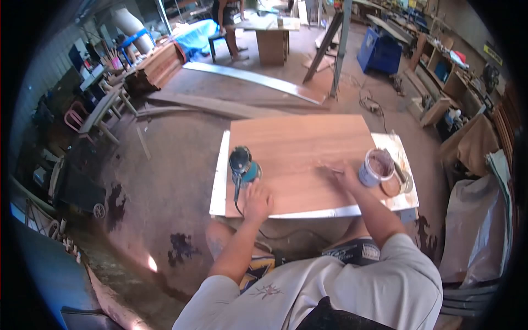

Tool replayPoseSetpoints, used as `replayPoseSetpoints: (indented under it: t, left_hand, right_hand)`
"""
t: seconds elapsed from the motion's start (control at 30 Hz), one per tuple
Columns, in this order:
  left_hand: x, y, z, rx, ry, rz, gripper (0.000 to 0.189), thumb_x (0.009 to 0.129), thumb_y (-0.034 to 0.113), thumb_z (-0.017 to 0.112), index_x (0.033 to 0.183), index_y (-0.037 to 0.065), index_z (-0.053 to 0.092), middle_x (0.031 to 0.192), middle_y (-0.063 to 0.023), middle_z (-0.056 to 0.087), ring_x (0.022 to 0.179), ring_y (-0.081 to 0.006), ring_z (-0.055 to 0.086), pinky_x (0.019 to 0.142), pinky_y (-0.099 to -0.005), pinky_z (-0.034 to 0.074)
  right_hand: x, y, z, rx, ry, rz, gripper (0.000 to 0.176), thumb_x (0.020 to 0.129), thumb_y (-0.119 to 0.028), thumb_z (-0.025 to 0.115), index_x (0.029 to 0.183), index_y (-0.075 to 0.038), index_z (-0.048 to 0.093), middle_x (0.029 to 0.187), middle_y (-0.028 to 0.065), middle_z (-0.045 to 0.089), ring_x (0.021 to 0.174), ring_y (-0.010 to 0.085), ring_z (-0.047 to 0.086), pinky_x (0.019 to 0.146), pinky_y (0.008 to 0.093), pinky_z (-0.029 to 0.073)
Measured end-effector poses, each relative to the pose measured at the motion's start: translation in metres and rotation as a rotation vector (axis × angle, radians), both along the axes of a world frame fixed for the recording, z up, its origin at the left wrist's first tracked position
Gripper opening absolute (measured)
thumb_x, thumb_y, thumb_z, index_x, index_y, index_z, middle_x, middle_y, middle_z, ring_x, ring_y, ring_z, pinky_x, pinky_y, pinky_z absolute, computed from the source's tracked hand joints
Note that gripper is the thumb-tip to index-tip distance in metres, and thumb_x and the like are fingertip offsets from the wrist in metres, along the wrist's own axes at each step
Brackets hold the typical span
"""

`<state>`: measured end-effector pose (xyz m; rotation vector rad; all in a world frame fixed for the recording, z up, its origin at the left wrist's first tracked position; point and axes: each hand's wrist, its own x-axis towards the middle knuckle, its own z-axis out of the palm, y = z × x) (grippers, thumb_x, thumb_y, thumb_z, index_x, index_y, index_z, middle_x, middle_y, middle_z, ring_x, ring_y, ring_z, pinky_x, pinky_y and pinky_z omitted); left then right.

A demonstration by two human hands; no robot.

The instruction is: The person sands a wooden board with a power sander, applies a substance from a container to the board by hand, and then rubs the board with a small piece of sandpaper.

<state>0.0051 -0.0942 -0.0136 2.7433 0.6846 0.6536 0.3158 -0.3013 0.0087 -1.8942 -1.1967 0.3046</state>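
Note:
A reddish-brown wooden board (302, 140) lies flat in front of me on a white-topped table. My left hand (258, 202) rests on its near left part, fingers lying on the wood, just below a teal and black power sander (242, 164). On the board's right half, my right hand (345, 177) is closed around a thin putty knife (328, 166), its tip pointing left at the surface. Right of that hand stands an open white tub (372, 169) of brownish-pink paste. A round lid (392, 186) lies beside the tub.
The sander's cord hangs over the table's near edge. Beyond the table, long planks (220, 104) and a pale metal-looking strip (256, 80) lie on the floor. A person (226, 25) is near a far workbench (272, 41). A blue machine (379, 50) stands at the back right.

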Motion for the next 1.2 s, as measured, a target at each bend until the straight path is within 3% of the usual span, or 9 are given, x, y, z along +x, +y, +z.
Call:
replayPoseSetpoints:
  t: [0.13,0.23,0.37,0.43,0.53,0.67,0.8,0.9,1.2]
  left_hand:
    - [-0.001,-0.001,0.004,0.013,-0.073,-0.02,0.028,0.088,0.021,0.063,0.111,0.006,0.069,0.127,-0.0143,0.062,0.139,-0.0323,0.042,0.119,-0.0502,0.026]
    - [0.0,0.0,0.001,0.04,-0.089,-0.023,0.028,0.087,0.02,0.064,0.111,0.006,0.069,0.126,-0.0139,0.062,0.139,-0.0326,0.042,0.119,-0.0503,0.027]
    - [-0.001,0.0,0.006,0.019,-0.094,-0.02,0.029,0.087,0.021,0.064,0.112,0.006,0.068,0.127,-0.0135,0.061,0.14,-0.0323,0.041,0.119,-0.0504,0.027]
    - [-0.003,0.001,0.003,0.016,-0.08,-0.04,0.03,0.088,0.023,0.063,0.112,0.005,0.068,0.128,-0.0141,0.061,0.141,-0.0323,0.04,0.119,-0.0503,0.026]
    - [0.0,0.004,-0.003,0.021,-0.024,-0.012,0.031,0.09,0.024,0.061,0.112,0.004,0.068,0.13,-0.0149,0.06,0.142,-0.0319,0.039,0.12,-0.0496,0.024]
    - [0.0,0.001,-0.007,0.168,0.032,0.02,0.033,0.089,0.025,0.06,0.114,0.005,0.068,0.134,-0.015,0.059,0.144,-0.029,0.037,0.122,-0.0475,0.022]
    - [0.001,0.002,0.005,0.018,-0.019,-0.028,0.031,0.088,0.023,0.061,0.112,0.004,0.068,0.131,-0.0146,0.06,0.142,-0.0296,0.039,0.121,-0.0478,0.024]
    - [0.0,0.002,0.007,0.033,-0.02,-0.024,0.03,0.087,0.02,0.062,0.112,0.004,0.068,0.129,-0.0134,0.061,0.141,-0.0298,0.04,0.12,-0.0477,0.025]
    - [-0.002,0.0,0.008,0.029,-0.05,-0.012,0.029,0.088,0.021,0.063,0.112,0.005,0.067,0.129,-0.0128,0.061,0.142,-0.0289,0.04,0.12,-0.0472,0.025]
  right_hand:
    - [-0.026,0.022,0.025,0.215,0.34,-0.171,0.023,0.098,-0.015,0.064,0.116,-0.003,0.072,0.101,0.0077,0.074,0.095,0.0162,0.068,0.087,0.0292,0.051]
    - [-0.02,0.058,0.076,0.255,0.351,-0.257,0.026,0.099,-0.019,0.064,0.117,-0.002,0.072,0.099,0.0057,0.072,0.089,0.013,0.063,0.081,0.0278,0.05]
    - [-0.015,0.119,0.173,0.587,0.376,-0.131,0.027,0.098,-0.019,0.064,0.118,-0.001,0.071,0.093,0.0022,0.07,0.084,0.0119,0.06,0.076,0.0274,0.048]
    - [-0.018,0.132,0.204,0.666,0.174,-0.016,0.028,0.099,-0.021,0.064,0.12,-0.004,0.071,0.087,-0.0007,0.066,0.075,0.0096,0.053,0.069,0.0258,0.045]
    - [-0.016,0.127,0.178,0.411,-0.01,-0.004,0.024,0.097,-0.017,0.066,0.118,-0.006,0.072,0.096,0.0062,0.074,0.085,0.0154,0.064,0.078,0.0297,0.05]
    - [-0.008,0.08,0.057,0.137,0.001,-0.017,0.024,0.096,-0.012,0.064,0.119,-0.011,0.072,0.106,0.0114,0.074,0.101,0.0278,0.069,0.087,0.036,0.054]
    - [-0.005,0.039,-0.012,0.134,-0.226,-0.015,0.025,0.094,-0.009,0.065,0.117,-0.012,0.073,0.108,0.0109,0.073,0.102,0.0296,0.068,0.088,0.0362,0.054]
    - [-0.022,0.034,-0.011,0.168,-0.126,0.046,0.026,0.093,-0.011,0.065,0.118,-0.014,0.072,0.115,0.0091,0.07,0.107,0.0291,0.066,0.092,0.0363,0.053]
    - [-0.028,0.032,-0.007,-0.213,-0.569,0.05,0.05,0.078,-0.003,0.065,0.125,-0.017,0.068,0.129,0.0,0.061,0.119,0.024,0.053,0.099,0.0363,0.05]
